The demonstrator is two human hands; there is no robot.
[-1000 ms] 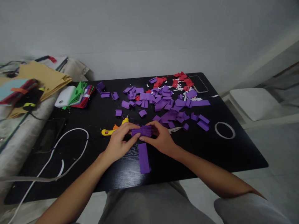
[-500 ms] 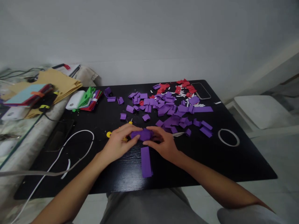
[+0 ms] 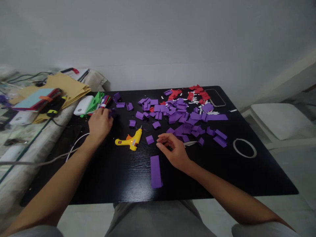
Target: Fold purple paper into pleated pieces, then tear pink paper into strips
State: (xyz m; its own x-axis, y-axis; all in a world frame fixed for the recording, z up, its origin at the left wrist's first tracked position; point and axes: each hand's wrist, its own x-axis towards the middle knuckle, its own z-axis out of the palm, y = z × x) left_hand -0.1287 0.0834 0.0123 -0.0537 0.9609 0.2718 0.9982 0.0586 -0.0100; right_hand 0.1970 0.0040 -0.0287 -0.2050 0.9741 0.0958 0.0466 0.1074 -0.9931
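Observation:
My left hand (image 3: 99,124) reaches to the left part of the black table (image 3: 118,184), beside a stack of green and red paper (image 3: 96,102). Its fingers are curled, and a bit of a purple paper bundle (image 3: 112,113) shows at the fingertips. Near the table's middle, my right hand (image 3: 173,150) rests with loosely bent fingers and holds nothing. It lies next to a small purple piece (image 3: 149,139) and the scissor tips (image 3: 190,143). A yellow glue gun (image 3: 129,141) lies between my hands. A long purple strip (image 3: 156,171) lies in front of me.
Several folded purple pieces (image 3: 184,116) and red pieces (image 3: 196,91) cover the far middle. A phone (image 3: 215,97) lies at the back right, a white tape ring (image 3: 245,148) to the right. A white cable (image 3: 74,146), a white box (image 3: 83,105) and brown envelopes (image 3: 67,86) are on the left.
Both hands held the purple bundle at the centre. My left hand has carried it off to the left, uncovering the glue gun. My right hand has let go and stayed.

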